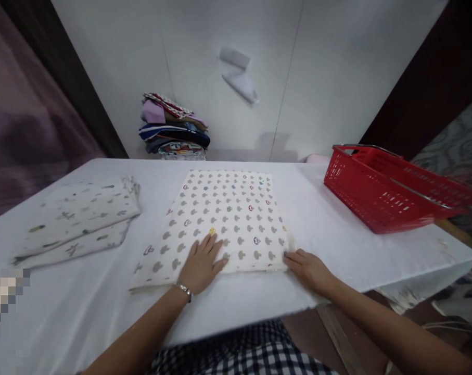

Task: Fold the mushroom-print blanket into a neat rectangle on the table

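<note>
A white cloth (236,213) printed with grey mushrooms and a few coloured ones lies folded into a flat rectangle on the white-covered table (259,297). My left hand (202,263), with a bracelet at the wrist, rests flat on its front part, fingers spread. At the front right corner, my right hand (308,268) has its fingers closed on the cloth's edge; the fingertips are partly hidden. Another folded white cloth (79,213), with a sparse plant-like print, lies to the left, apart from both hands.
A red plastic basket (384,192) with metal handles stands at the table's right end. Behind the table's far edge rises a pile of folded fabrics (175,130) against a pale wall. A blurred white object (239,75) shows on that wall. The table's front edge is close to my body.
</note>
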Demonstrator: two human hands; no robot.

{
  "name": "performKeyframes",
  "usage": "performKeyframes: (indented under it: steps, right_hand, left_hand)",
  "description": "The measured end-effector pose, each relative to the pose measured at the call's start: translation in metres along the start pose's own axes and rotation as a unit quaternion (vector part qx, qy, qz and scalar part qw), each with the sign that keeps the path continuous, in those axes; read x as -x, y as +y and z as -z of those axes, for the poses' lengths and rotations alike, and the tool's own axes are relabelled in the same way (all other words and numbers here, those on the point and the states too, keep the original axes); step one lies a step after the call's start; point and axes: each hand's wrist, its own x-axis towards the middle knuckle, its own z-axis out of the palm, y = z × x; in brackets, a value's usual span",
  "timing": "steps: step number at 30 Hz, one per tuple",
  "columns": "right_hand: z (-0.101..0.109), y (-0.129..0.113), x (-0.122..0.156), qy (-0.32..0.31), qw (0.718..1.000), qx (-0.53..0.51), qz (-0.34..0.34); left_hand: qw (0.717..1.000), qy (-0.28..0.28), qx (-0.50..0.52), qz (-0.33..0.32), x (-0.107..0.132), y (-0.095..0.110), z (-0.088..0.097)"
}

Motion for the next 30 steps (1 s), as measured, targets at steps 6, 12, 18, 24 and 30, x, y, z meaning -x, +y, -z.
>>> performKeyframes:
  steps: [6,12,18,24,30]
  right_hand:
    - [0.0,-0.003,0.01,0.014,0.993,-0.106,-0.058]
    - [0.009,0.031,-0.025,0.095,0.939,-0.272,-0.188]
    - [-0.013,0.109,-0.107,0.115,0.886,-0.255,-0.37]
    - [-0.034,0.148,-0.156,0.018,0.858,-0.226,-0.46]
    - [-0.038,0.154,-0.167,0.005,0.85,-0.21,-0.483]
  left_hand:
    - [0.995,-0.094,0.014,0.045,-0.005,-0.009,0.002]
    - [0.992,-0.101,0.048,0.051,-0.064,0.01,0.023]
    - [0.991,-0.094,0.057,-0.082,-0.139,0.078,-0.013]
    - [0.983,-0.095,0.057,-0.147,-0.15,0.103,-0.062]
    - [0.983,-0.089,0.063,-0.149,-0.146,0.099,-0.063]
